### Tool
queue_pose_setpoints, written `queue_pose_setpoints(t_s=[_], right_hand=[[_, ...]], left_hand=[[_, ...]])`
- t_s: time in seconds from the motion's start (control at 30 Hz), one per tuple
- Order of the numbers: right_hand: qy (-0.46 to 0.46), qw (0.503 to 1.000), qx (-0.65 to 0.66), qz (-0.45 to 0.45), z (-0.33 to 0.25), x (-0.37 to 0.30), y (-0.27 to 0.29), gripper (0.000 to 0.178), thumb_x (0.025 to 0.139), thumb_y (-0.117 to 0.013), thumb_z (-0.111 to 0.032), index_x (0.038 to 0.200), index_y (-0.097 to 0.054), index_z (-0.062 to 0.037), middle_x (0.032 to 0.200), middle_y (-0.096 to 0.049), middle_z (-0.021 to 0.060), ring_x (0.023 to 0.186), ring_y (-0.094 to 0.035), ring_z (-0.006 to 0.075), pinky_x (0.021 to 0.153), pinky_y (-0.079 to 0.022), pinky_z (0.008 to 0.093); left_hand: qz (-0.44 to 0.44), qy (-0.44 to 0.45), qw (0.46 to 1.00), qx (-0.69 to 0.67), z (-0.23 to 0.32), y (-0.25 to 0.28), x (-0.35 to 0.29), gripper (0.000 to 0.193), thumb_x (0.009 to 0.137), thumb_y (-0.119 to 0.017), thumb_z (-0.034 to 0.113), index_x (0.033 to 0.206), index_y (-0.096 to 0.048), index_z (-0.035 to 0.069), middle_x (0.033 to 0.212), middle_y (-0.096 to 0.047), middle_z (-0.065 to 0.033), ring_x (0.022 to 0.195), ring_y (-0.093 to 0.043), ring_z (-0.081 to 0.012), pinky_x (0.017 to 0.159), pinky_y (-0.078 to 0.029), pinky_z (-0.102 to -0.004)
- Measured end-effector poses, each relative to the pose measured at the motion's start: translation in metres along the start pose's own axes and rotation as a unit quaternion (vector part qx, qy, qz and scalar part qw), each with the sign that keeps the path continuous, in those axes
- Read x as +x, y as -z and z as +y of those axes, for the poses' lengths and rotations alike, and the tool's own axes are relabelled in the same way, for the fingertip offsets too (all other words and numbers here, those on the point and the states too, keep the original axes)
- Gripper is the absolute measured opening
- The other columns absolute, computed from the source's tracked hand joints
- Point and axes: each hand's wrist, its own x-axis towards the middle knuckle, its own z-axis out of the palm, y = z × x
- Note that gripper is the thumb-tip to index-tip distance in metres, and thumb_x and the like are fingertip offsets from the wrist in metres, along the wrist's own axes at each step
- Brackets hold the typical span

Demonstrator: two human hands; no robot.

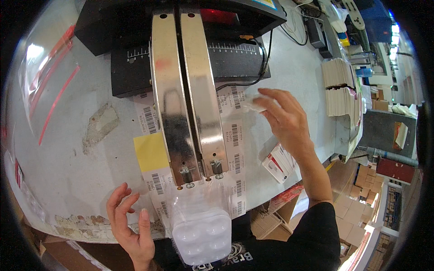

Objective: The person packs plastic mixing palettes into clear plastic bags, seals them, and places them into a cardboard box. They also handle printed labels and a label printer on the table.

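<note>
A white moulded tray (203, 239), enclosed in a clear plastic bag (192, 198), lies below the free ends of 2 metal rails (199, 67), overhanging the near edge of your counter (90, 176). The step in hand appears to be the placing of this bagged tray at the rails. Your left hand (131, 228) is just beside it, holding nothing, its fingers apart and loosely curled. Your right hand (287, 122) is raised beyond the right rail, fingers bent; a whitish, translucent scrap (254, 107) shows at their tips, but you cannot tell whether they grip it. The next move would seem to call for freeing the right fingers and steadying the bag's slack film with the left. Note the materials: the tray has rounded, glossy domes; the bag is thin and wrinkled; the rails are smooth, mirror-bright and gently bowed in this view, projecting from a matt black machine (126, 67) over flat, barcoded paper labels (238, 180) and a square yellow note (150, 151).
</note>
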Motion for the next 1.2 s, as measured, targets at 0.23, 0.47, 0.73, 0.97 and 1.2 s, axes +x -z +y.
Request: queue_pose_setpoints(t_s=[0.23,0.47,0.73,0.97,1.2], right_hand=[[-0.059,0.991,-0.083,0.083,0.007,-0.006,0.002,0.029,0.072,-0.065,0.0,0.099,-0.068,-0.012,0.108,-0.064,0.0076,0.098,-0.062,0.0246,0.079,-0.052,0.0355],[-0.024,0.987,-0.146,0.057,0.011,0.002,-0.011,0.039,0.068,-0.064,0.004,0.102,-0.068,-0.0147,0.106,-0.064,0.0051,0.097,-0.06,0.023,0.075,-0.05,0.0337],[-0.044,0.994,-0.1,-0.004,0.005,-0.006,0.0,0.036,0.073,-0.066,0.002,0.104,-0.07,-0.0166,0.105,-0.065,0.0044,0.094,-0.062,0.021,0.079,-0.051,0.0335],[-0.166,0.973,-0.017,0.161,0.053,-0.001,0.013,0.025,0.084,-0.06,0.0,0.106,-0.067,-0.0099,0.099,-0.064,0.0121,0.086,-0.064,0.0269,0.073,-0.051,0.0339],[-0.162,0.981,-0.029,0.101,0.064,0.038,-0.007,0.022,0.088,-0.063,-0.015,0.109,-0.066,-0.0089,0.096,-0.066,0.0113,0.085,-0.064,0.0264,0.07,-0.05,0.0326]], left_hand=[[0.012,-0.005,1.0,-0.001,0.002,0.0,0.002,0.028,0.082,-0.062,0.015,0.107,-0.06,0.002,0.127,-0.052,-0.0154,0.109,-0.053,-0.0276,0.078,-0.042,-0.0344],[-0.002,-0.028,1.0,0.009,0.006,-0.005,0.003,0.028,0.081,-0.062,0.013,0.107,-0.06,0.001,0.126,-0.052,-0.0165,0.11,-0.053,-0.03,0.082,-0.043,-0.0369],[-0.005,-0.011,1.0,0.014,0.005,-0.001,0.002,0.027,0.082,-0.061,0.012,0.106,-0.06,-0.001,0.126,-0.051,-0.0184,0.111,-0.052,-0.0321,0.092,-0.04,-0.0411],[-0.003,-0.01,1.0,0.019,0.006,-0.003,0.002,0.027,0.082,-0.061,0.012,0.106,-0.06,-0.001,0.126,-0.051,-0.0174,0.112,-0.051,-0.0313,0.093,-0.04,-0.042],[-0.006,-0.008,1.0,0.018,0.012,-0.003,-0.005,0.027,0.082,-0.061,0.013,0.106,-0.061,0.0,0.126,-0.051,-0.0178,0.112,-0.052,-0.0315,0.091,-0.041,-0.0408]])
